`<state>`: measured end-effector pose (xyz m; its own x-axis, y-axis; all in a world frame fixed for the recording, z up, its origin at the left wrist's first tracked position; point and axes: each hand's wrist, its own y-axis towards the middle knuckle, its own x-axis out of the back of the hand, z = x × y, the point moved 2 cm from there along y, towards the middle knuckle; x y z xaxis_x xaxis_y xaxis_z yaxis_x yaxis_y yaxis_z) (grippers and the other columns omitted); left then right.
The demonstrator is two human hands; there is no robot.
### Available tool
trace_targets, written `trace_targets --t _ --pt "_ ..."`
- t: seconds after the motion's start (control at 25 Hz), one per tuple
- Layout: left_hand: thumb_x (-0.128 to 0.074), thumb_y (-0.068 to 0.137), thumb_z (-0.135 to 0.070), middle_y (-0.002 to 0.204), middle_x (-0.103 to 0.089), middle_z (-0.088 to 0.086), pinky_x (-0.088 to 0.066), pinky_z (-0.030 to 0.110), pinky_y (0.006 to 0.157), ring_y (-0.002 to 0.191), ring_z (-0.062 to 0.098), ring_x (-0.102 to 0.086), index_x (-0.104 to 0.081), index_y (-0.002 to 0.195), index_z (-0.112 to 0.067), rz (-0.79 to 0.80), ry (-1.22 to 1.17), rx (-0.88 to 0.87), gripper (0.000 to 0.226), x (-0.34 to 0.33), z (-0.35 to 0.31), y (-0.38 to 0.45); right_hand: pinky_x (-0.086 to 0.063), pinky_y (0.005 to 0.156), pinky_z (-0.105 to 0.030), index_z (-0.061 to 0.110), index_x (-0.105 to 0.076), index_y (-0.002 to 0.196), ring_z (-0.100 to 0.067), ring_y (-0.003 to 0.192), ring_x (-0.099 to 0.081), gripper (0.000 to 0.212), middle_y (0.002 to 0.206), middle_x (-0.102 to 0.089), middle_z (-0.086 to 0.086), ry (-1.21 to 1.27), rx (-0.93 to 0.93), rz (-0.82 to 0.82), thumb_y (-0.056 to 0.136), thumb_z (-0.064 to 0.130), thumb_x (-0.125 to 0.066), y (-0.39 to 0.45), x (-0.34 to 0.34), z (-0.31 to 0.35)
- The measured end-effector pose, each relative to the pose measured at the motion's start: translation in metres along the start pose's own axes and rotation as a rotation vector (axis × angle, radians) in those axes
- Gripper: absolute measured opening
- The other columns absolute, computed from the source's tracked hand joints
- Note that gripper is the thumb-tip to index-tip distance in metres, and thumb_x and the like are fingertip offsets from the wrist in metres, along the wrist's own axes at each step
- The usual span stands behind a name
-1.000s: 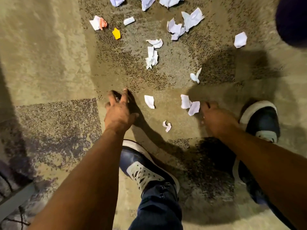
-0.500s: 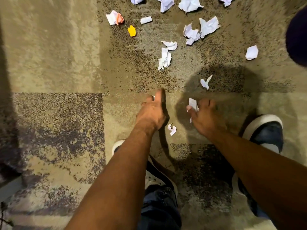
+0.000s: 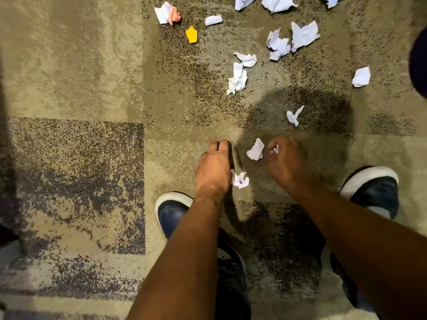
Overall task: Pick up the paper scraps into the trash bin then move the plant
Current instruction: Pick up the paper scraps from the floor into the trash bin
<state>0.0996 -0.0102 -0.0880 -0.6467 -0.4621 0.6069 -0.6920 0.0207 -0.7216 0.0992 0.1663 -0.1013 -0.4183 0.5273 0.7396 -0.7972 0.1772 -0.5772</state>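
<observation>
On the carpet [image 3: 69, 77], the left hand [image 3: 213, 167] reaches down, fingers together and straight, beside a crumpled white scrap [image 3: 240, 180]. A flat white scrap [image 3: 256, 150] lies between the hands. The right hand [image 3: 286, 160] pinches a small white piece [image 3: 275, 149]. No writing is legible.

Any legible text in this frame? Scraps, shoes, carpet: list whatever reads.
None legible.
White paper scraps: no print or writing can be made out.
Yellow scrap: no markings show.
Shoes: no logo or brand visible.
Scrap gripped in the right hand: mostly hidden, cannot tell.
</observation>
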Motion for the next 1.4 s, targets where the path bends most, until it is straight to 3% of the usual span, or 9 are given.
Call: trace_targets --t 0.16,0.32,0.4,0.6,0.88,1.04,1.2,1.32,1.4 --pt "-0.049 0.101 -0.033 0.110 -0.059 0.011 -0.054 0.039 0.084 0.098 0.027 -0.060 -0.029 0.132 -0.017 -0.033 -0.037 0.058 0.039 -0.013 0.015 -0.024 -0.038 0.085 -0.024 0.006 -0.055 0.119 -0.025 0.110 -0.054 0.028 0.123 -0.053 -0.013 0.084 0.023 -0.059 0.092 -0.002 -0.050 -0.006 -0.003 0.016" --pt "-0.025 0.086 -0.084 0.122 -0.049 0.021 -0.055 0.043 0.083 0.100 0.034 -0.060 -0.017 0.142 -0.021 0.015 0.223 -0.026 0.084 -0.034 0.016 -0.042 -0.041 0.069 -0.028 0.005 -0.044 0.125 -0.029 0.100 -0.054 0.039 0.126 -0.042 -0.015 0.082 0.054 -0.026 0.101 0.036 -0.046 -0.007 -0.014 0.032" --pt "-0.030 0.089 -0.079 0.123 -0.044 0.023 -0.057 0.044 0.080 0.099 0.034 -0.059 -0.013 0.146 -0.021 0.047 0.326 -0.086 0.083 -0.042 0.010 -0.042 -0.041 0.062 -0.026 0.007 -0.039 0.127 -0.025 0.096 -0.053 0.052 0.125 -0.039 -0.014 -0.078 0.060 0.015 0.098 0.049 -0.047 -0.002 -0.021 0.035" --pt "-0.049 0.099 -0.006 0.118 -0.045 0.019 -0.057 0.040 0.078 0.094 0.029 -0.057 -0.024 0.144 -0.017 0.122 0.400 -0.194 0.053 -0.058 -0.003 -0.038 -0.049 0.069 -0.037 0.006 -0.041 0.125 -0.032 0.102 -0.052 0.033 0.126 -0.041 -0.017 -0.342 0.153 0.093 0.097 0.021 -0.049 0.000 -0.030 0.032" --pt "-0.036 0.105 -0.020 0.107 -0.061 0.012 -0.057 0.043 0.086 0.096 0.028 -0.064 -0.037 0.127 -0.014 0.286 0.101 -0.081 0.023 -0.015 -0.020 -0.030 -0.033 0.070 -0.023 0.015 -0.057 0.103 -0.015 0.082 -0.048 0.021 0.106 -0.054 -0.002 -0.076 0.039 0.179 0.090 0.000 -0.051 -0.010 0.007 0.036" --pt "-0.046 0.100 -0.023 0.106 -0.062 0.008 -0.051 0.038 0.081 0.091 0.025 -0.061 -0.036 0.120 -0.019 0.267 0.128 -0.093 0.022 0.026 -0.043 -0.043 -0.026 0.059 -0.022 0.016 -0.062 0.100 -0.013 0.081 -0.046 0.012 0.095 -0.052 0.003 -0.025 0.026 0.099 0.095 0.010 -0.052 -0.028 0.049 0.043" --pt "-0.042 0.101 -0.025 0.104 -0.060 0.008 -0.053 0.042 0.083 0.094 0.029 -0.063 -0.038 0.115 -0.020 0.233 0.105 -0.137 0.015 0.067 -0.083 -0.062 -0.032 0.069 -0.021 0.005 -0.063 0.097 -0.026 0.088 -0.059 0.012 0.093 -0.062 -0.011 0.072 0.072 -0.002 0.096 0.009 -0.052 -0.039 0.096 0.054" --pt "-0.037 0.103 -0.029 0.094 -0.054 0.002 -0.044 0.035 0.073 0.091 0.029 -0.062 -0.038 0.106 -0.023 0.149 0.102 -0.180 0.007 0.103 -0.127 -0.067 -0.023 0.060 -0.020 0.005 -0.061 0.093 -0.028 0.072 -0.057 0.009 0.081 -0.057 -0.008 0.088 0.118 -0.116 0.094 0.006 -0.052 -0.049 0.151 0.059" --pt "-0.036 0.104 -0.028 0.099 -0.054 0.005 -0.040 0.034 0.071 0.089 0.029 -0.060 -0.040 0.112 -0.019 0.114 0.158 -0.265 0.012 0.126 -0.166 -0.070 -0.032 0.061 -0.028 0.010 -0.059 0.096 -0.025 0.073 -0.054 0.010 0.086 -0.061 -0.006 0.117 0.112 -0.118 0.095 0.013 -0.050 -0.051 0.186 0.057"
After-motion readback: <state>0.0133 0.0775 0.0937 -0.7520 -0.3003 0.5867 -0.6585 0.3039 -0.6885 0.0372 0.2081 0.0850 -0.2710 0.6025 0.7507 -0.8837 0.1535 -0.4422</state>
